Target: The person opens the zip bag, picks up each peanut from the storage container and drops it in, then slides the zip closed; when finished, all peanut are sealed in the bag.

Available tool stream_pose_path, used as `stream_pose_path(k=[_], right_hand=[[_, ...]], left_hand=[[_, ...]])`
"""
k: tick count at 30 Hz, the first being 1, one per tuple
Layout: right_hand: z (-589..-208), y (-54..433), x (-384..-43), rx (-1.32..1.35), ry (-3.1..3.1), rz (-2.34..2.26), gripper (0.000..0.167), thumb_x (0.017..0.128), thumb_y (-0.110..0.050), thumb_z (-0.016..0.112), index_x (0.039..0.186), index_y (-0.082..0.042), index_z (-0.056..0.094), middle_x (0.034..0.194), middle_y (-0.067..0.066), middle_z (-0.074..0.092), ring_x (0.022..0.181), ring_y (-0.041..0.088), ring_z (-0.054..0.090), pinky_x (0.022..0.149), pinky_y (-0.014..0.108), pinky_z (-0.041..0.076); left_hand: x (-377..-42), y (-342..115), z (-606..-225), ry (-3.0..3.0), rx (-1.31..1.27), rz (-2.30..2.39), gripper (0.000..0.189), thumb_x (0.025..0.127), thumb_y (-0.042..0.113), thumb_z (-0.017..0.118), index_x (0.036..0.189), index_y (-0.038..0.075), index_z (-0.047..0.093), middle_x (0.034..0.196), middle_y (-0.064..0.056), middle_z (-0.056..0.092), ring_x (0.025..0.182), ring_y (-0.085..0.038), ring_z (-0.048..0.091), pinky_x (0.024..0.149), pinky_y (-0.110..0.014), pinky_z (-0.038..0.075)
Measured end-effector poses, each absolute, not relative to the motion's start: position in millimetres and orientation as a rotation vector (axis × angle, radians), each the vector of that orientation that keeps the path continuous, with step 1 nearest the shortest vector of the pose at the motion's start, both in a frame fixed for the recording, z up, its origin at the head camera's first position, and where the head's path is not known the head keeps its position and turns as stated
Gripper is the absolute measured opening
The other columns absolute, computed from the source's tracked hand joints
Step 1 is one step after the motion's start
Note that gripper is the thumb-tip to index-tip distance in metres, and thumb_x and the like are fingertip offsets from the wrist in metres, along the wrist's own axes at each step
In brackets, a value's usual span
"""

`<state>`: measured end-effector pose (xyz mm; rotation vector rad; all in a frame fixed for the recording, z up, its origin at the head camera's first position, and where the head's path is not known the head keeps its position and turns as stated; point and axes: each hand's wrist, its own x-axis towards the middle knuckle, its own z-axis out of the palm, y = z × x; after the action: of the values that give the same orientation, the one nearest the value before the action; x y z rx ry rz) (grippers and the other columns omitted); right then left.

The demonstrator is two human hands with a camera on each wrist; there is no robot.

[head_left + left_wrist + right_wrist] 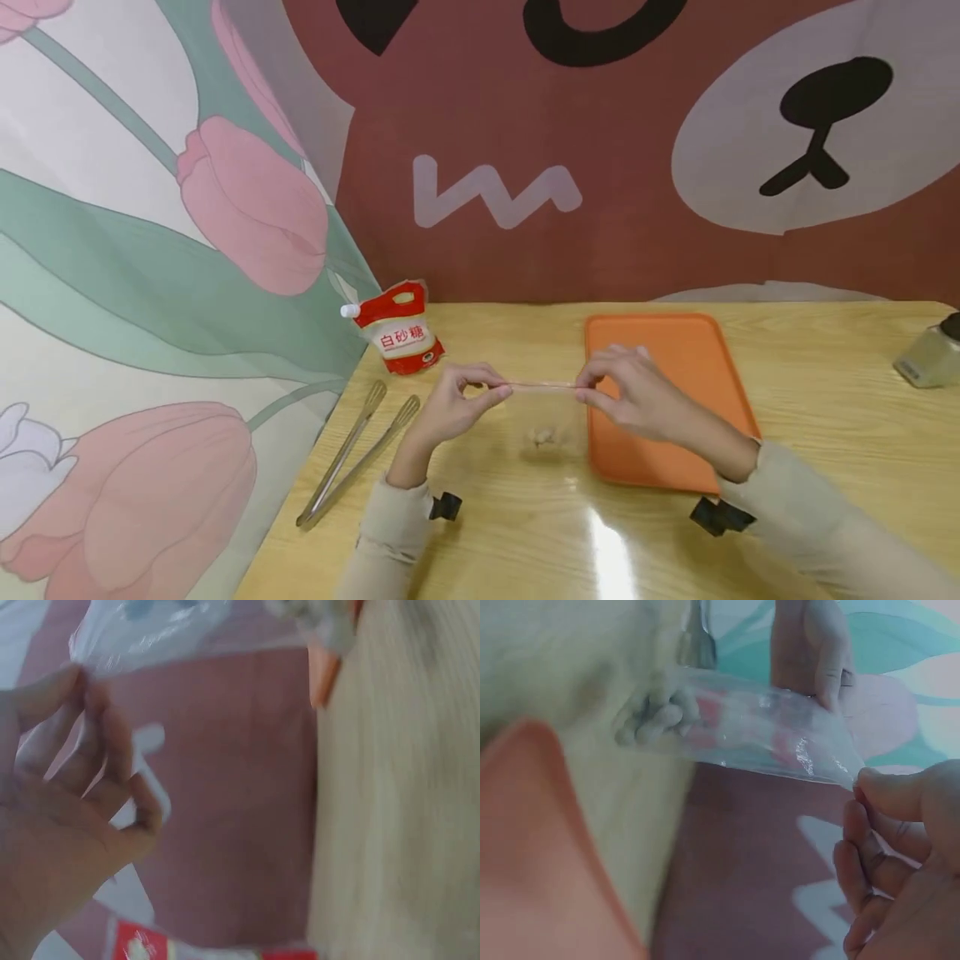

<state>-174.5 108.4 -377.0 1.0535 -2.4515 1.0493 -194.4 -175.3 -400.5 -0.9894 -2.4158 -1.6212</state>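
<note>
A clear plastic bag (546,410) hangs upright above the table, its top edge drawn straight between both hands. My left hand (457,404) pinches one top corner between thumb and fingertips. At the opposite corner, my right hand (637,396) grips the edge the same way. Several small pale lumps (656,718) lie gathered at the bottom of the bag. In the left wrist view, the left hand (71,795) has its fingertips at the bag's corner. The right wrist view shows the bag (757,731) stretching between the two hands.
An orange tray (671,458) lies under and beside the right hand. Metal tongs (352,454) rest left of the left hand. Behind them stands a red and white pouch with a white cap (405,333). A dark-capped jar (928,357) is at the far right.
</note>
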Motion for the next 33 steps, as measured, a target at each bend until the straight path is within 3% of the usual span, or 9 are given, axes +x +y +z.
stream_pose_path(k=[4, 9, 13, 18, 20, 23, 25, 29, 33], right_hand=[[-393, 107, -192, 0.934, -2.630, 1.159, 0.011, 0.093, -0.014, 0.072, 0.083, -0.019, 0.071, 0.081, -0.013, 0.063, 0.081, 0.013, 0.055, 0.081, 0.046, 0.027], [-410, 109, -226, 0.770, -2.777, 1.081, 0.013, 0.094, -0.014, 0.070, 0.082, -0.012, 0.072, 0.076, -0.006, 0.066, 0.070, 0.015, 0.055, 0.086, 0.056, 0.028], [-422, 106, -249, 0.707, -2.886, 0.875, 0.016, 0.093, -0.015, 0.070, 0.077, -0.011, 0.074, 0.066, -0.007, 0.063, 0.063, 0.016, 0.051, 0.079, 0.049, 0.031], [-433, 101, -262, 0.709, -2.961, 0.672, 0.042, 0.089, -0.013, 0.071, 0.052, -0.017, 0.053, 0.049, -0.007, 0.042, 0.060, 0.019, 0.039, 0.073, 0.042, 0.022], [-438, 99, -264, 0.701, -2.974, 0.623, 0.049, 0.087, -0.010, 0.071, 0.048, -0.019, 0.042, 0.048, -0.006, 0.034, 0.062, 0.021, 0.034, 0.073, 0.042, 0.019], [-443, 97, -265, 0.677, -3.009, 0.581, 0.050, 0.084, -0.005, 0.070, 0.048, -0.018, 0.038, 0.051, -0.007, 0.033, 0.067, 0.023, 0.034, 0.073, 0.042, 0.016], [-444, 96, -264, 0.651, -3.036, 0.575, 0.049, 0.083, -0.003, 0.070, 0.048, -0.018, 0.039, 0.052, -0.006, 0.038, 0.070, 0.025, 0.037, 0.074, 0.042, 0.016], [-451, 94, -260, 0.631, -3.051, 0.638, 0.040, 0.082, -0.004, 0.073, 0.049, -0.018, 0.057, 0.062, -0.009, 0.059, 0.074, 0.025, 0.045, 0.074, 0.043, 0.019], [-460, 92, -258, 0.601, -3.022, 0.675, 0.021, 0.079, -0.011, 0.082, 0.063, -0.014, 0.069, 0.079, -0.003, 0.071, 0.075, 0.027, 0.051, 0.075, 0.044, 0.023]], left_hand=[[-210, -175, -412, -2.562, -0.928, -1.544, 0.011, 0.095, 0.009, 0.069, 0.094, 0.002, 0.078, 0.090, -0.010, 0.072, 0.080, -0.017, 0.063, 0.074, -0.039, 0.051], [-251, -157, -428, -2.749, -0.751, -1.459, 0.020, 0.097, 0.016, 0.068, 0.099, -0.001, 0.076, 0.092, -0.010, 0.072, 0.079, -0.015, 0.062, 0.068, -0.029, 0.051], [-273, -146, -441, -2.886, -0.595, -1.397, 0.019, 0.097, 0.018, 0.067, 0.099, 0.002, 0.076, 0.090, -0.005, 0.071, 0.081, -0.015, 0.061, 0.071, -0.027, 0.051], [-281, -135, -452, -3.031, -0.511, -1.263, 0.018, 0.096, 0.016, 0.067, 0.091, 0.002, 0.077, 0.087, -0.006, 0.071, 0.078, -0.016, 0.061, 0.070, -0.027, 0.050], [-283, -130, -455, -3.086, -0.483, -1.181, 0.020, 0.096, 0.017, 0.067, 0.086, 0.003, 0.077, 0.087, -0.004, 0.071, 0.076, -0.014, 0.059, 0.068, -0.026, 0.049], [-285, -126, -457, -3.136, -0.468, -1.086, 0.021, 0.094, 0.019, 0.069, 0.079, 0.005, 0.076, 0.081, -0.002, 0.069, 0.071, -0.013, 0.055, 0.063, -0.024, 0.045], [-285, -124, -458, -3.155, -0.466, -1.052, 0.023, 0.093, 0.019, 0.070, 0.073, 0.007, 0.073, 0.073, 0.001, 0.064, 0.066, -0.011, 0.052, 0.060, -0.024, 0.043], [-283, -121, -461, -3.252, -0.371, -0.978, 0.035, 0.090, 0.019, 0.070, 0.058, 0.012, 0.058, 0.055, 0.005, 0.049, 0.053, -0.010, 0.044, 0.050, -0.024, 0.037], [-279, -120, -463, -3.316, -0.217, -0.918, 0.035, 0.085, 0.021, 0.074, 0.057, 0.011, 0.056, 0.055, 0.003, 0.048, 0.053, -0.013, 0.046, 0.049, -0.026, 0.038]])
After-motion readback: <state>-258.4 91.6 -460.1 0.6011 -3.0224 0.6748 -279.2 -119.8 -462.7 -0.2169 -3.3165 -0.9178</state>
